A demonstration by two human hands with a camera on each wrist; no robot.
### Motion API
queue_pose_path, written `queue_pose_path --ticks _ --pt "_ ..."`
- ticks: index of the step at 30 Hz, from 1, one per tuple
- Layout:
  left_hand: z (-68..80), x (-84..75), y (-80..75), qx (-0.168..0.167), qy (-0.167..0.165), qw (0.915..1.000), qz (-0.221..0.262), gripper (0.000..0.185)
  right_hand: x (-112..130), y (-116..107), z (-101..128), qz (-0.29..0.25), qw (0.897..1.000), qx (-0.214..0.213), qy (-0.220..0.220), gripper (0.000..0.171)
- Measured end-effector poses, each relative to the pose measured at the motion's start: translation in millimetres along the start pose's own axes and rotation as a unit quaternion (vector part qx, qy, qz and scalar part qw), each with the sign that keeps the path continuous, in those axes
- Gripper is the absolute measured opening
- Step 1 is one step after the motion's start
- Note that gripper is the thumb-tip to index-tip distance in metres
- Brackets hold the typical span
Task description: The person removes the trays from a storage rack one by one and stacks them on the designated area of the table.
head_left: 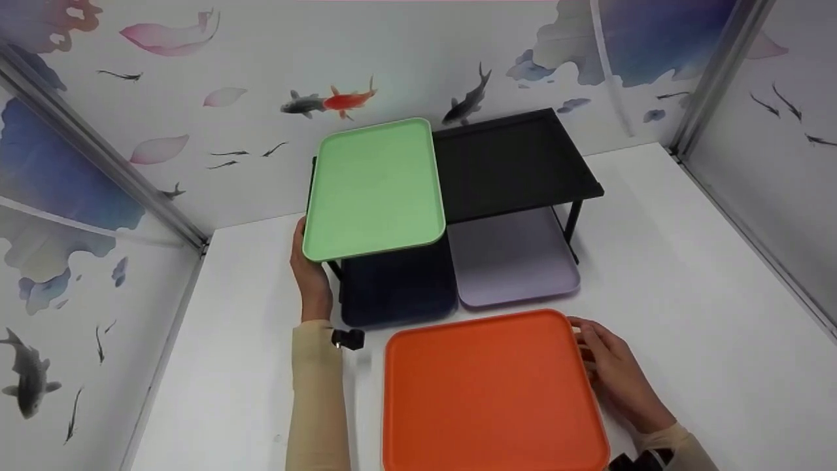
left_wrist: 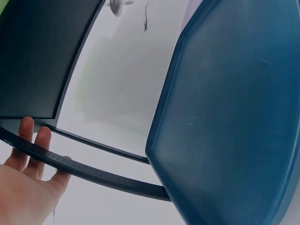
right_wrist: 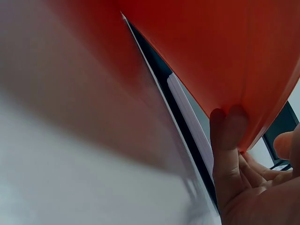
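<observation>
From the head view, my right hand (head_left: 611, 373) grips the right edge of the orange tray (head_left: 490, 392), near on the tabletop (head_left: 686, 275). My left hand (head_left: 310, 275) lies released at the left side of the black rack (head_left: 516, 160). A green tray (head_left: 374, 188) sits on top; navy (head_left: 399, 291) and lilac (head_left: 513, 261) trays lie beneath.

Left wrist: straight fingers (left_wrist: 26, 133) touch the rack's bar (left_wrist: 93, 171), the navy tray (left_wrist: 229, 122) just right.

Right wrist: fingers (right_wrist: 227, 140) curl under the orange tray's (right_wrist: 215, 51) edge.

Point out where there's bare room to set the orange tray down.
Free: the right half of the black shelf top, beside the green tray; bare white table right of the rack. Crowded: under the shelf, the dark blue tray and lilac tray fill it.
</observation>
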State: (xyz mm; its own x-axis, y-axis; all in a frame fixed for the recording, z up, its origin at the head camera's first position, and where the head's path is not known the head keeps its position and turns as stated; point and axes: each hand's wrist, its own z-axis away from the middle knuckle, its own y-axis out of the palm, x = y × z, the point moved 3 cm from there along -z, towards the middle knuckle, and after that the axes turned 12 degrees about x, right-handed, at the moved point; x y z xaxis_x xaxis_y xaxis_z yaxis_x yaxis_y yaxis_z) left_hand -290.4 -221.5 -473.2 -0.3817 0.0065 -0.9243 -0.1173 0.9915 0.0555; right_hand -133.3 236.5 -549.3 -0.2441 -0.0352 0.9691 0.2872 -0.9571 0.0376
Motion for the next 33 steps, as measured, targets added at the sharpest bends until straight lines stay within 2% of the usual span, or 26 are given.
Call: queue_pose_path --ticks 5,14,20,28,33 --pt "0.7 2.4 -0.7 0.002 -0.007 1.0000 -0.004 0.046 -0.1 -0.5 0.1 0.007 1.000 -0.003 -0.005 0.061" --pt "0.3 2.2 -0.9 0.002 -0.005 0.9999 0.010 0.046 -1.1 -3.5 0.9 0.055 0.997 -0.042 0.028 0.058" --pt "0.0 1.1 -0.6 0.001 0.007 1.0000 0.006 0.046 -0.7 -3.7 0.1 0.079 0.995 -0.054 0.035 0.056" --pt "-0.9 0.1 -0.9 0.003 0.006 1.0000 0.000 0.045 -3.6 -4.2 -0.6 0.126 0.989 -0.057 0.060 0.059" --pt "-2.5 -0.8 0.1 0.012 0.008 0.9998 0.013 0.047 -4.1 -3.2 -0.5 0.129 0.989 -0.059 0.048 0.055"
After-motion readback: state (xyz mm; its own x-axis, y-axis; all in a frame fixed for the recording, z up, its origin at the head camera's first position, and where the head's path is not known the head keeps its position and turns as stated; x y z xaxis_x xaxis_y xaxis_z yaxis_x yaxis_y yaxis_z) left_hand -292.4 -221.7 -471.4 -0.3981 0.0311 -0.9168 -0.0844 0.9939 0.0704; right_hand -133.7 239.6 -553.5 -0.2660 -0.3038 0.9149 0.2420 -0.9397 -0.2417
